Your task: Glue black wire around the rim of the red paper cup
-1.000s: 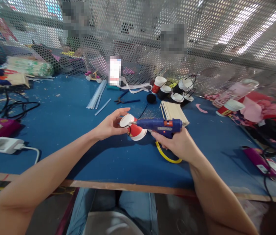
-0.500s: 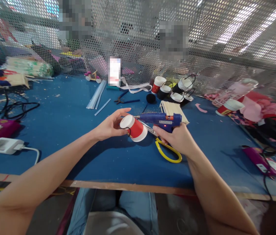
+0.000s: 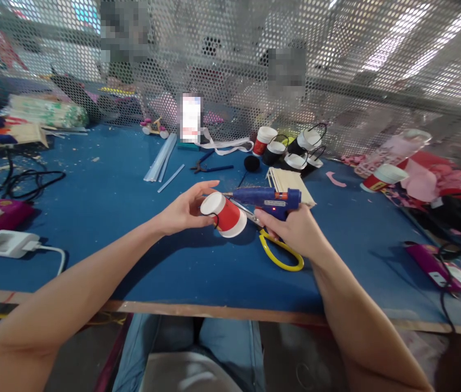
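A red paper cup with white ends and a thin black cord (image 3: 228, 216) lies tilted in my left hand (image 3: 187, 208), whose fingers and thumb are closed on its left end. My right hand (image 3: 297, 231) is wrapped around the grip of a blue glue gun (image 3: 263, 197) with a small red light lit. The gun's nozzle points left, close to the upper side of the cup; whether it touches cannot be made out. Scissors with yellow handles (image 3: 281, 256) lie on the table below the gun, their blades partly hidden behind the cup and my right hand.
Glue sticks (image 3: 160, 158) and pliers (image 3: 209, 166) lie beyond my hands on the blue table (image 3: 173, 277). Several cups with black cords (image 3: 275, 153) stand near the mesh screen (image 3: 230, 71). Power strips (image 3: 442, 269) and a white adapter (image 3: 7, 243) sit toward the sides.
The glue gun and my right hand have shifted very slightly left. My left hand and the cup have hardly moved.
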`<state>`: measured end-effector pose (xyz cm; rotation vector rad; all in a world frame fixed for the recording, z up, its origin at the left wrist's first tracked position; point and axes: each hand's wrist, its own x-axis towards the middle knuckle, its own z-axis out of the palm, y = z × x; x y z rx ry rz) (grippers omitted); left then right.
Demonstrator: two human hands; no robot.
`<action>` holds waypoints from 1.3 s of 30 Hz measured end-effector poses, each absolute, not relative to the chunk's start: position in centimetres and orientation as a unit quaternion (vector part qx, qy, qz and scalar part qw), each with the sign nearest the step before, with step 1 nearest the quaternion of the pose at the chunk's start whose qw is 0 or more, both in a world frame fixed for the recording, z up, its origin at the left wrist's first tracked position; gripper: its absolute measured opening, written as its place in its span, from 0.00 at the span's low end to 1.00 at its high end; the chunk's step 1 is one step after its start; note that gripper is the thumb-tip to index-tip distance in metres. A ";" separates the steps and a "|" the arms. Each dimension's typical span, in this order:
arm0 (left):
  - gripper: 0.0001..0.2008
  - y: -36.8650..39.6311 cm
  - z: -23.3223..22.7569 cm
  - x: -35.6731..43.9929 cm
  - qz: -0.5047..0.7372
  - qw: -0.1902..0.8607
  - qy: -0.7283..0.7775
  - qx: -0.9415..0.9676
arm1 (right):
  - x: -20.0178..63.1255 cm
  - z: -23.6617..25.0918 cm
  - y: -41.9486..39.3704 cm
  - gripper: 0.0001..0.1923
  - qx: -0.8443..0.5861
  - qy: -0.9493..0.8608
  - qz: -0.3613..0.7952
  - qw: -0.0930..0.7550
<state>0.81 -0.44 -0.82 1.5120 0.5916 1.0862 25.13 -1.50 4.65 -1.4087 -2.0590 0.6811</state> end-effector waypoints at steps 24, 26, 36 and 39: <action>0.32 -0.2 -1.0 0.5 0.470 0.550 0.299 0.623 | 24.8 5.0 -2.4 0.17 -0.512 -0.758 0.275 0.296; 0.32 -0.2 -1.0 0.5 0.472 0.547 0.302 0.622 | 24.7 5.0 -2.4 0.17 -0.509 -0.757 0.286 0.293; 0.32 -0.2 -1.1 0.5 0.477 0.543 0.303 0.621 | 24.5 4.5 -2.8 0.16 -0.532 -0.744 0.293 0.278; 0.32 -0.2 -1.1 0.5 0.478 0.544 0.308 0.617 | 24.4 4.5 -2.9 0.17 -0.536 -0.742 0.296 0.271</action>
